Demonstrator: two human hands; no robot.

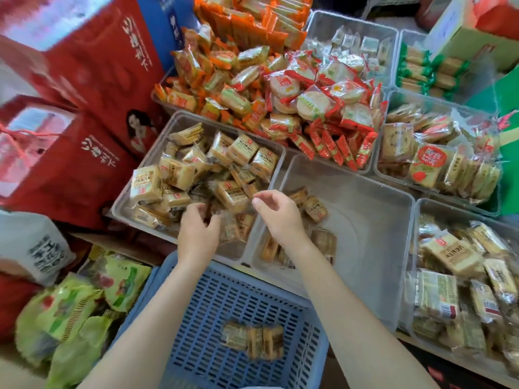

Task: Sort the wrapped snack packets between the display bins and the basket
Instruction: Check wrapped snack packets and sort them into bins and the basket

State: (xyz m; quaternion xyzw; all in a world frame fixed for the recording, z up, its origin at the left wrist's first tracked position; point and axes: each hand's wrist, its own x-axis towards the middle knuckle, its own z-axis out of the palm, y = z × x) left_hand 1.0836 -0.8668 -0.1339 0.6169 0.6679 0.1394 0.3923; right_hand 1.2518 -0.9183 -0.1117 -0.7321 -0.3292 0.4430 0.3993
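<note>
Clear-wrapped packet (216, 220) pinched in left hand (196, 234); right hand (278, 214) fingers loose, empty.

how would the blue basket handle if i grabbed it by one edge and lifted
The blue basket looks like rigid slotted plastic, so it would probably keep its shape. It holds only a few snack packets, so it is likely light. Those packets lie loose on the bottom and would probably slide if it tilts.

Single head-worn wide-angle view, looking forward and steeply down, close over the blue basket (238, 310), clear display bins (365, 209) just beyond, forearms entering from below
</note>
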